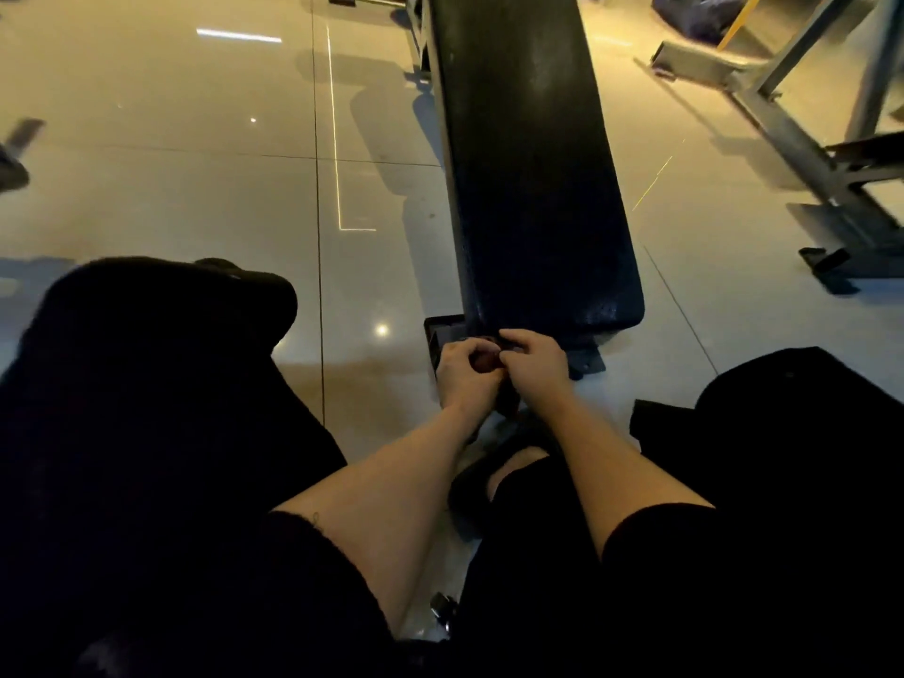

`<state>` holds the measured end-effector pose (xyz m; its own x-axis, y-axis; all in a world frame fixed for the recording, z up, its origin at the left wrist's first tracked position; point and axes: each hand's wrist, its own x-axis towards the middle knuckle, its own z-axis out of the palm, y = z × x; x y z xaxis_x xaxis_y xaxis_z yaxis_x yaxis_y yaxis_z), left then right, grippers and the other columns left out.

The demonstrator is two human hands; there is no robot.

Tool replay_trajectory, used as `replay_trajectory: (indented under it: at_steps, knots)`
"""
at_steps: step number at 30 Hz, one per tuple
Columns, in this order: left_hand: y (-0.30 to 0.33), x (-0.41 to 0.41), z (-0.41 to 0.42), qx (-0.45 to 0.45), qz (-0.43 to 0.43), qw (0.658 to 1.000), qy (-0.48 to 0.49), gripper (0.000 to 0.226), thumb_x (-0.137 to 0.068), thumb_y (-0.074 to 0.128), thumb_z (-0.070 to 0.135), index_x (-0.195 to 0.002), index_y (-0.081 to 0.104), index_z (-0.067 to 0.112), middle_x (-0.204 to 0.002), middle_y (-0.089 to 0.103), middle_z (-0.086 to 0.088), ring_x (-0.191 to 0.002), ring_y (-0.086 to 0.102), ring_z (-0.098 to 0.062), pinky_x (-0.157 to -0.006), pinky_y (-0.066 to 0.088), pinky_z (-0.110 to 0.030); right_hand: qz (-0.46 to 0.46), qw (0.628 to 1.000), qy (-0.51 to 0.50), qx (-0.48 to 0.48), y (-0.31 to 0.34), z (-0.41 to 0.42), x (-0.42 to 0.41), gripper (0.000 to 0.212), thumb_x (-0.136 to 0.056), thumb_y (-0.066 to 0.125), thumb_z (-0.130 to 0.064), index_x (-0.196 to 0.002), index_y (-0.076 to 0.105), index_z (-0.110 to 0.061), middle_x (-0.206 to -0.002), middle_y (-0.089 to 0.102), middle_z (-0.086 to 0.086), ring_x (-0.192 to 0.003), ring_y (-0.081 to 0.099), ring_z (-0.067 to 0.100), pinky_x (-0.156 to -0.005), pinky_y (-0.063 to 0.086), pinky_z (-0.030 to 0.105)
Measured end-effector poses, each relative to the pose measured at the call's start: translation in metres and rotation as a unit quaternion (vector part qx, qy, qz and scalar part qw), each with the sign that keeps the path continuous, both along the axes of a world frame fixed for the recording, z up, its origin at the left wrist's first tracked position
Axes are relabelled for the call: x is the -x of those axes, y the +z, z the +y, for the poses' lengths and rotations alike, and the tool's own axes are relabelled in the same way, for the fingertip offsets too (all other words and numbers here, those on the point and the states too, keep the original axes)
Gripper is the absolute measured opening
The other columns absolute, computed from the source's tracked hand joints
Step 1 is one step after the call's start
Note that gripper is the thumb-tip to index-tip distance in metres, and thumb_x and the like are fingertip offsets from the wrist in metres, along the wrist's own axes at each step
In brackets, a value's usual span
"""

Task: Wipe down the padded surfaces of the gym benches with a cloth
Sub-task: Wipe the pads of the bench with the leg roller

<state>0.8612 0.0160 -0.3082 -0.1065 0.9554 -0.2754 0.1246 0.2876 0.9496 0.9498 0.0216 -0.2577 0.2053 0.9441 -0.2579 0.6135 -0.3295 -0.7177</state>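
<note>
A person is crouching at the near end of a black padded gym bench (528, 163), dark-clothed knees spreading to either side of the view. Both hands are meeting just below the pad's rounded near edge, over the bench's metal foot bracket (442, 330). The left hand (467, 371) is curling its fingers around something small and dark; the right hand (535, 359) is pinching the same spot with thumb and fingertips. What they are holding is too small and shadowed to name, and whether it is the cloth cannot be told.

The pad is running away from the person toward the top of the view, its long edges lying straight and uncovered, its surface bare. To its left a wide stretch of glossy tiled floor (195, 163) is reflecting ceiling lights, giving open room along that side. To the right a narrower strip of floor is separating the bench from a grey steel equipment frame (792, 134) whose base plates are jutting toward the bench. A dark bag (694, 12) is lying at the far right corner.

No brand, label or writing is readable anywhere.
</note>
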Motion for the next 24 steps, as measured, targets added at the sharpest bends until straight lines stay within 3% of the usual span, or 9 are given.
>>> replay_trajectory:
  at_steps: [3,6,8,13,16,18,20,22,24]
  knots:
    - [0.034,-0.009,-0.023,-0.006,-0.044,0.999,0.032,0.044,-0.066,0.072,0.012,-0.095,0.055,0.040,-0.109,0.059,-0.005,-0.099,0.060,-0.023,-0.087,0.054,-0.046,0.073,0.997,-0.038,0.004,0.018,-0.019,-0.006,0.040,-0.095,0.054,-0.010,-0.135,0.054,-0.010,-0.132,0.058,0.010,-0.123,0.052,0.023,-0.100,0.039,0.025]
    - [0.055,-0.017,-0.042,0.007,-0.082,0.996,0.039,0.057,-0.066,0.077,0.013,-0.112,0.047,0.026,-0.110,0.058,-0.008,-0.098,0.062,-0.028,-0.083,0.056,-0.051,0.152,0.986,-0.066,0.033,0.034,-0.033,-0.015,0.043,-0.097,0.051,-0.015,-0.140,0.048,-0.014,-0.136,0.053,0.011,-0.117,0.053,0.026,-0.102,0.045,0.042]
    - [0.061,-0.021,-0.051,0.012,-0.096,0.995,0.029,0.057,-0.069,0.080,0.012,-0.115,0.048,0.017,-0.110,0.059,-0.010,-0.098,0.062,-0.026,-0.083,0.057,-0.048,0.258,0.959,-0.095,0.072,0.043,-0.043,-0.018,0.037,-0.099,0.049,-0.016,-0.136,0.050,-0.016,-0.125,0.055,0.011,-0.102,0.056,0.025,-0.088,0.052,0.044]
    - [0.056,-0.029,-0.070,0.023,-0.127,0.992,0.007,0.042,-0.079,0.073,0.002,-0.114,0.057,0.018,-0.114,0.061,-0.013,-0.103,0.062,-0.025,-0.079,0.057,-0.033,0.467,0.873,-0.122,0.070,0.030,-0.073,-0.030,0.025,-0.100,0.047,-0.011,-0.121,0.059,-0.016,-0.121,0.061,0.018,-0.110,0.059,0.031,-0.084,0.054,0.041]
    - [0.045,-0.044,-0.076,0.032,-0.106,0.994,-0.012,0.046,-0.082,0.068,0.002,-0.124,0.057,0.018,-0.117,0.060,-0.009,-0.105,0.059,-0.021,-0.078,0.054,-0.025,0.510,0.846,-0.147,0.049,0.010,-0.088,-0.041,0.030,-0.097,0.052,-0.006,-0.125,0.059,-0.011,-0.120,0.062,0.018,-0.109,0.061,0.030,-0.088,0.055,0.041]
    - [0.031,-0.059,-0.074,0.032,-0.045,0.998,-0.033,0.056,-0.074,0.072,0.022,-0.125,0.057,0.040,-0.119,0.060,-0.003,-0.109,0.058,-0.019,-0.089,0.054,-0.036,0.532,0.827,-0.175,0.035,-0.006,-0.090,-0.053,0.034,-0.094,0.054,-0.003,-0.127,0.059,-0.010,-0.120,0.063,0.017,-0.112,0.061,0.031,-0.094,0.052,0.043]
    - [-0.013,-0.078,-0.061,0.054,0.023,0.997,-0.042,0.059,-0.054,0.067,0.047,-0.109,0.054,0.061,-0.115,0.061,0.004,-0.109,0.059,-0.019,-0.092,0.051,-0.046,0.504,0.838,-0.206,0.022,-0.020,-0.087,-0.069,0.036,-0.091,0.057,0.001,-0.126,0.060,-0.009,-0.119,0.064,0.016,-0.111,0.061,0.031,-0.096,0.051,0.046]
    - [-0.025,-0.097,-0.059,0.060,0.055,0.995,-0.057,0.065,-0.048,0.065,0.048,-0.111,0.054,0.056,-0.113,0.060,0.006,-0.111,0.057,-0.021,-0.093,0.051,-0.048,0.463,0.854,-0.238,0.007,-0.030,-0.079,-0.085,0.038,-0.088,0.060,0.005,-0.123,0.062,-0.010,-0.118,0.065,0.016,-0.108,0.062,0.031,-0.096,0.051,0.048]
    - [0.006,-0.109,-0.069,0.041,0.085,0.993,-0.077,0.069,-0.056,0.071,0.040,-0.123,0.054,0.041,-0.115,0.054,0.004,-0.118,0.048,-0.024,-0.099,0.046,-0.047,0.435,0.861,-0.263,-0.009,-0.034,-0.070,-0.099,0.041,-0.086,0.062,0.006,-0.123,0.063,-0.012,-0.116,0.066,0.014,-0.106,0.063,0.030,-0.095,0.052,0.048]
